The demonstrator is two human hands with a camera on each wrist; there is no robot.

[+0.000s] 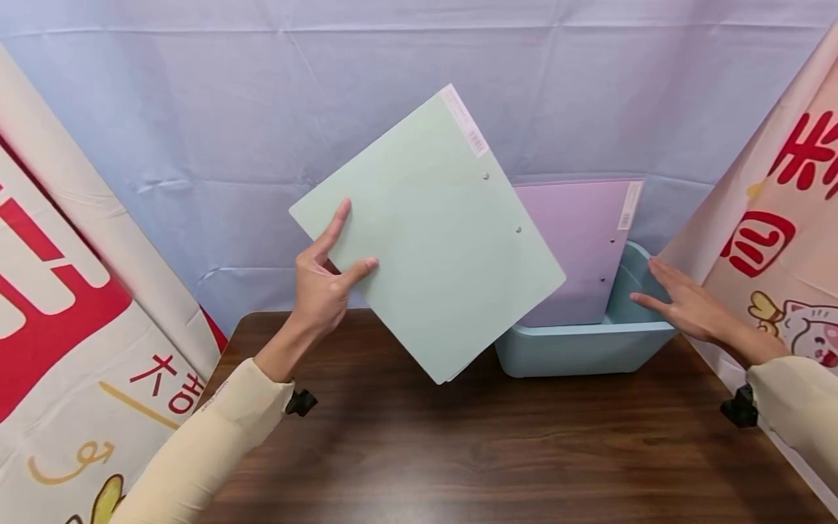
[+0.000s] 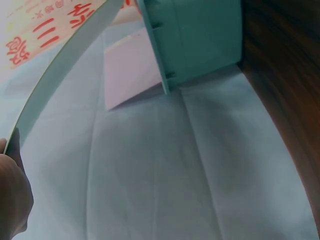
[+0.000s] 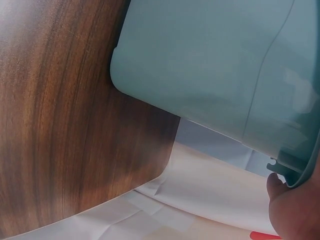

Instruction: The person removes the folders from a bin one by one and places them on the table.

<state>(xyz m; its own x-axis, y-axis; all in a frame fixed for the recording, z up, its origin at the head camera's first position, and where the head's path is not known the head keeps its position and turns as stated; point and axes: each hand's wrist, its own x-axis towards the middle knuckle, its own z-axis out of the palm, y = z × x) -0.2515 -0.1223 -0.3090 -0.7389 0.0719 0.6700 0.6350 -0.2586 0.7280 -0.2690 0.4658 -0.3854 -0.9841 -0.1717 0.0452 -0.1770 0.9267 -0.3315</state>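
My left hand (image 1: 322, 287) grips a pale green file folder (image 1: 432, 240) by its left edge, thumb lying across the near face. The folder is tilted and raised over the table, with two rivets and a barcode label along its upper right edge. Behind it a lilac file folder (image 1: 569, 247) stands in a light blue plastic bin (image 1: 583, 353). My right hand (image 1: 690, 302) is at the bin's right rim, fingers fairly straight. In the right wrist view, a fingertip of that hand (image 3: 295, 212) overlaps the bin's rim corner. The left wrist view shows the green folder (image 2: 55, 75) nearly edge-on.
The bin stands on a dark wood-grain table (image 1: 458, 451), close to its back edge. A pale blue cloth (image 1: 196, 145) hangs behind. Printed banners with red lettering flank the table, one at left (image 1: 65, 306) and one at right (image 1: 785, 240).
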